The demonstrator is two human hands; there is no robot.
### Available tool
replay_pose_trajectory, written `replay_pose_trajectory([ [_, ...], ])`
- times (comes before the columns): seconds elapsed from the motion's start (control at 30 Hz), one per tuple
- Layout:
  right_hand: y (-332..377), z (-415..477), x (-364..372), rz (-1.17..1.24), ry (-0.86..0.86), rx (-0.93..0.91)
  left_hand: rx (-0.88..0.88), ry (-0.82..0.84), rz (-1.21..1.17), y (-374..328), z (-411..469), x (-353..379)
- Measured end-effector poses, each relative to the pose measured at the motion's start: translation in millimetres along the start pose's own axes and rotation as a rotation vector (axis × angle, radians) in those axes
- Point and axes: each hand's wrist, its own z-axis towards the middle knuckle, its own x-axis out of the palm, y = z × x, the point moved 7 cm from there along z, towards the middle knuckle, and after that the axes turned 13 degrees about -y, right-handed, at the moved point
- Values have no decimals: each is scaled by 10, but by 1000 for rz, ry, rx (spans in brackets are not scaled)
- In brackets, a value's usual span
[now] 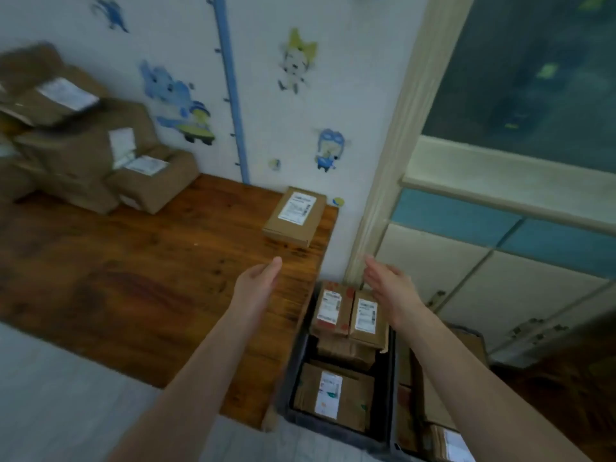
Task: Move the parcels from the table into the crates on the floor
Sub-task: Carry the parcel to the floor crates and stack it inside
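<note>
1. The left hand and right hand reach out empty, fingers straight and apart, short of the flat parcel at the table's far right corner.
2. It is probably best to clasp its opposite sides, lift it level, then lower it into the crate below the table's right edge.

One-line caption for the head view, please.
Open left hand and right hand reach toward a flat labelled cardboard parcel on the brown wooden table, dark plastic crate below holding parcels.
</note>
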Motion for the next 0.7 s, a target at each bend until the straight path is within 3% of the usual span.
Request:
replay_pose_trajectory([
  [0.2,354,-639,1283,-52,194,-106,78,-135,-77,-573,265,-1331],
  [0.47,548,-1247,2897,-65,272,-194,135,-216,-120,-1142,746,-2990],
  [0.7,517,-1359,3887,-85,300,-182,107,-269,-116,-1435,1351,-3664],
])
